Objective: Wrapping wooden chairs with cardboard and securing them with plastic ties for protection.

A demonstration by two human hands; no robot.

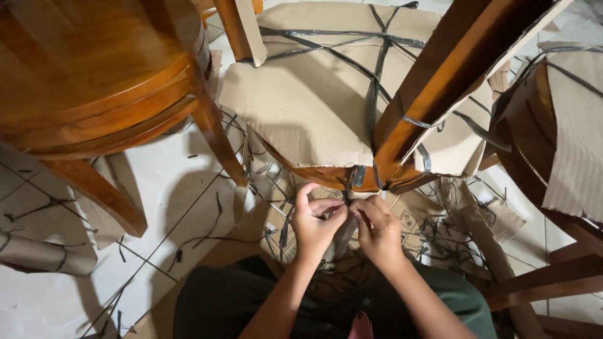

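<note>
A wooden chair seat (pixel 326 172) wrapped in brown cardboard (pixel 301 94) stands in front of me, bound with dark plastic strapping (pixel 377 81). My left hand (pixel 314 223) and my right hand (pixel 377 229) meet just under the seat's front edge. Both pinch the same dark strap end (pixel 349 188) that hangs down from the seat. A slanted wooden chair leg (pixel 433 81) rises over the seat at the right.
An unwrapped round wooden chair (pixel 81 69) stands at the left with its legs (pixel 217 135) on the white tiled floor (pixel 163 188). Another cardboard-wrapped chair (pixel 565 125) sits at the right. Cut strap pieces (pixel 276 188) and cardboard scraps (pixel 38 254) litter the floor.
</note>
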